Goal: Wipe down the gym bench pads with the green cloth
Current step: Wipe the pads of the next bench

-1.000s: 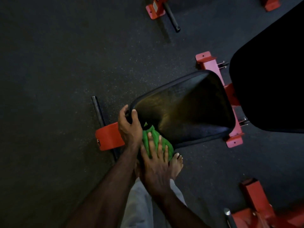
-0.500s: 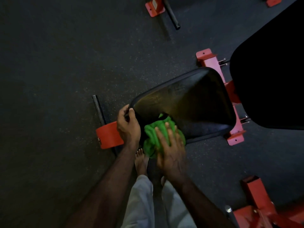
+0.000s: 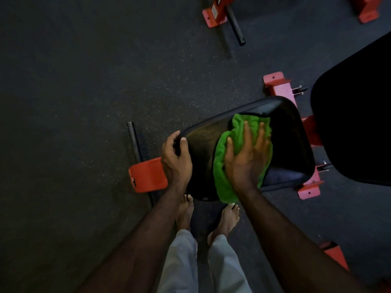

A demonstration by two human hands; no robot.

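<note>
My left hand (image 3: 176,163) is curled round the near-left edge of the black seat pad (image 3: 201,144), just above the red frame foot (image 3: 148,175). Green cloth (image 3: 224,166) sits spread over the middle of the pad, my right hand (image 3: 246,157) flat on it, fingers (image 3: 247,132) straight and spread apart. Bigger back pad (image 3: 357,123) off right

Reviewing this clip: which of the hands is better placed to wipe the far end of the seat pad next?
Right. The right hand lies flat on the green cloth, mid seat pad, nearest the unwiped far end. The left hand grips the pad's near corner, apparently steadying it.
</note>
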